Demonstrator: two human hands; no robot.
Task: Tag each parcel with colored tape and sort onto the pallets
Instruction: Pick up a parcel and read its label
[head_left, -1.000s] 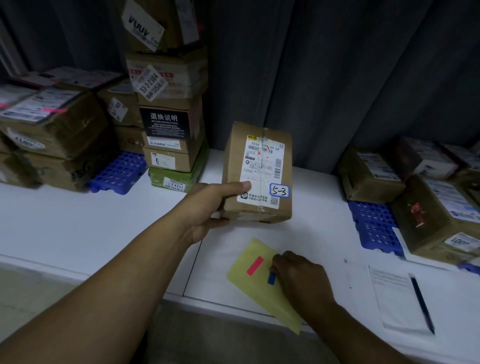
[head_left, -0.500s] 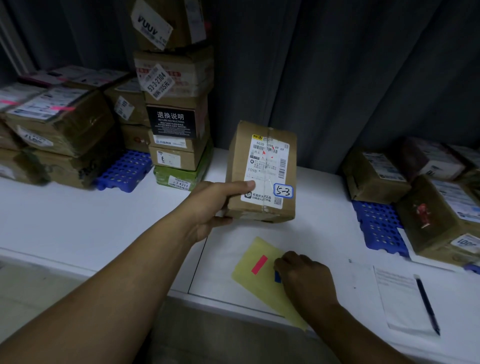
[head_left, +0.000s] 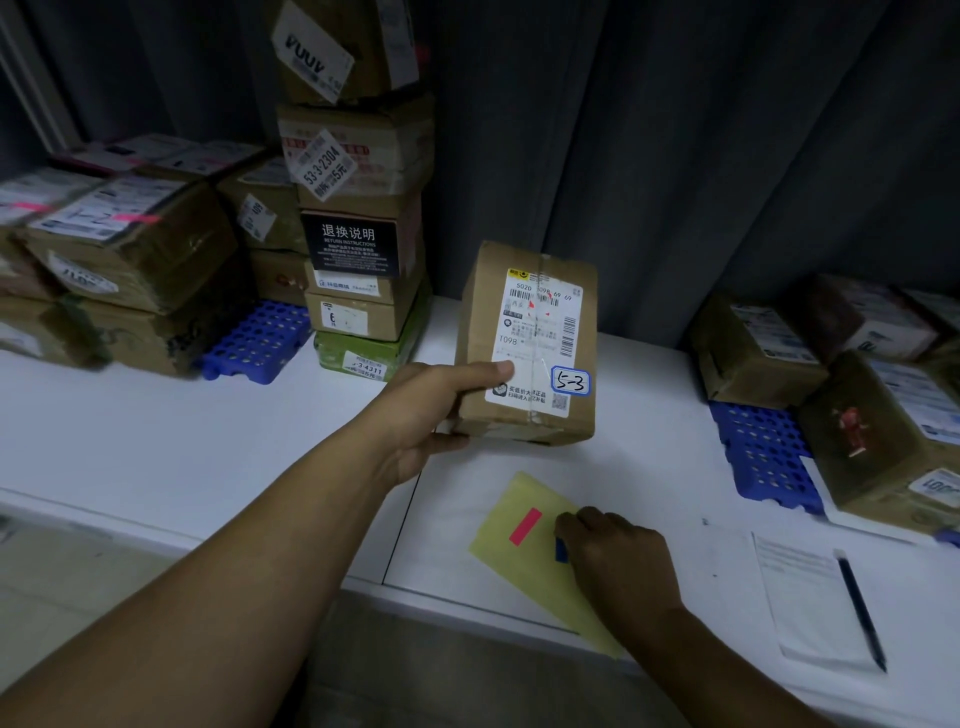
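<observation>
The left hand (head_left: 426, 410) holds a brown parcel (head_left: 524, 343) clear of the white bench (head_left: 156, 441), near upright, with its label facing the camera. The thumb presses on the label's lower left corner and the fingers curl round the underside and back. A sticker (head_left: 570, 382) marked "5-3" sits at the label's lower right. Just below the parcel a yellow sheet (head_left: 514, 571) lies at the bench's front edge, carrying a pink strip (head_left: 525, 526) and a blue strip (head_left: 561, 551) of tape. The right hand (head_left: 618, 556) rests knuckles-up on the sheet, its fingers curled down over the top of the blue strip. The fingertips are hidden, so whether they pinch the strip or only touch it cannot be told. On the left a blue pallet (head_left: 254, 340) carries parcels, some with pink tape, beside a tall stack (head_left: 358, 218) of boxes. On the right a second pallet (head_left: 763, 457) holds more parcels. A pen (head_left: 860, 608) lies on a paper (head_left: 800, 603) near the right forearm.
</observation>
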